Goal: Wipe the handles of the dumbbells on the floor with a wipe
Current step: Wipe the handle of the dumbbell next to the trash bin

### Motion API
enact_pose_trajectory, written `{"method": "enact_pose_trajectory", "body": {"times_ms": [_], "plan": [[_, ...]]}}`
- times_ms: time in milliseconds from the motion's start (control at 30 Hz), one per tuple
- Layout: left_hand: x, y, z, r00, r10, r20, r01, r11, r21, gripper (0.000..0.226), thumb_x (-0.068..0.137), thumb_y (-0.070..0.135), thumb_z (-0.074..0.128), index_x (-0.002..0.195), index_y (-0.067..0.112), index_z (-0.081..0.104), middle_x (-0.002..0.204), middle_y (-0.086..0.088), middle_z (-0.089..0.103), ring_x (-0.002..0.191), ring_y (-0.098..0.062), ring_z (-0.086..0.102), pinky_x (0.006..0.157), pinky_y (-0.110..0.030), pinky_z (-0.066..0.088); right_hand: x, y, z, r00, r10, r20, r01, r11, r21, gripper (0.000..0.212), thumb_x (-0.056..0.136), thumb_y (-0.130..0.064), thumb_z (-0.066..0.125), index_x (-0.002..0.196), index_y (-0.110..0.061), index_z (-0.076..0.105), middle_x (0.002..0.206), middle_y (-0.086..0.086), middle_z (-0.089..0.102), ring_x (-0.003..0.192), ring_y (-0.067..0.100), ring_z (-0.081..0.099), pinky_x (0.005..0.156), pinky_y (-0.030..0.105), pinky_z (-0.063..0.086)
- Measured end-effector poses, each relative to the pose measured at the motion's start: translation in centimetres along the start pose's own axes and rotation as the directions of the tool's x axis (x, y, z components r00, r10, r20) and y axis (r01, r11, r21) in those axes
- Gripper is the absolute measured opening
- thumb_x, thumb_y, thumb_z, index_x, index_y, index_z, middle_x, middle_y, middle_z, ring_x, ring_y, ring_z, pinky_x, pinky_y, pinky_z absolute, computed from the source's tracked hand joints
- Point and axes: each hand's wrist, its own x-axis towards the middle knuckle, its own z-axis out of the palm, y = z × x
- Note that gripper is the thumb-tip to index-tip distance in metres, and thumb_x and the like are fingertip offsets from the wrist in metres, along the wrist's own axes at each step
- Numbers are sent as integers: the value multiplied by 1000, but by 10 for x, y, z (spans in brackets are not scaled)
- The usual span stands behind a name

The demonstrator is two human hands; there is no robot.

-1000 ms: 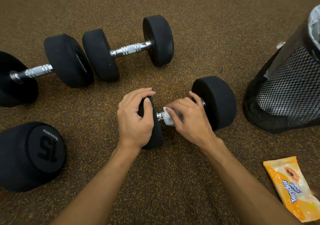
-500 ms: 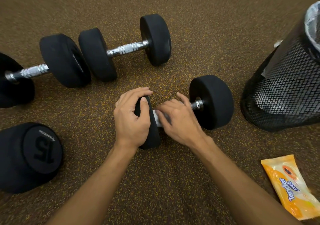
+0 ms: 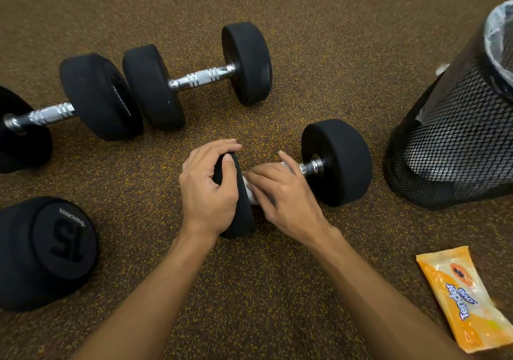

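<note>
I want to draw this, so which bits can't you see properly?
All in the head view.
- The nearest dumbbell's handle: mostly under the right hand and the wipe; only its chrome end shows.
- The wipe: just a white scrap peeks out.
- The far-left dumbbell: cut off by the left edge.
- The dumbbell marked 15: handle hidden behind its own weight.
- The mesh bin: cut off by the right edge; contents unclear.

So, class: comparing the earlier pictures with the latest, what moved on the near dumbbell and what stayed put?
The right hand, curled round the wipe, slid along the handle from the right weight toward the left weight, baring chrome beside the right one. Nothing was picked up or released. The left hand still grips the left weight; the other dumbbells, mesh bin and wipe pack stayed put.
</note>
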Motion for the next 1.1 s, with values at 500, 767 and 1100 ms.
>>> {"method": "enact_pose_trajectory", "body": {"times_ms": [500, 767, 1100], "plan": [[-1, 2, 0, 1000, -3, -4, 3, 1000, 4, 28, 103, 18, 53, 113, 18, 79, 121, 9, 76, 122, -10, 66, 109, -50, 49, -6, 10, 0, 996, -9, -85, 16, 997, 71, 26, 105, -24, 68, 128, -18, 77, 129, -7, 74, 127, 10, 64, 129, 53, 24], [0, -1, 0, 1000, -3, -7, 3, 1000, 2, 28, 104, 18, 53, 113, 18, 79, 121, 9, 76, 121, -11, 66, 108, -50, 49, -6, 10, 6, 992, 21, -121, -3, 989, 149, 20, 102, -21, 71, 120, -18, 80, 128, -6, 76, 127, 12, 65, 130, 53, 23], [1, -1, 0, 1000, -14, 7, 14, 1000, 0, 28, 104, 18, 53, 113, 19, 79, 122, 10, 75, 122, -10, 66, 109, -50, 48, -17, 21, 5, 970, -28, -241, 58, 991, 117, 31, 94, -14, 82, 125, -8, 77, 133, 2, 75, 131, 17, 66, 125, 58, 33]]}}
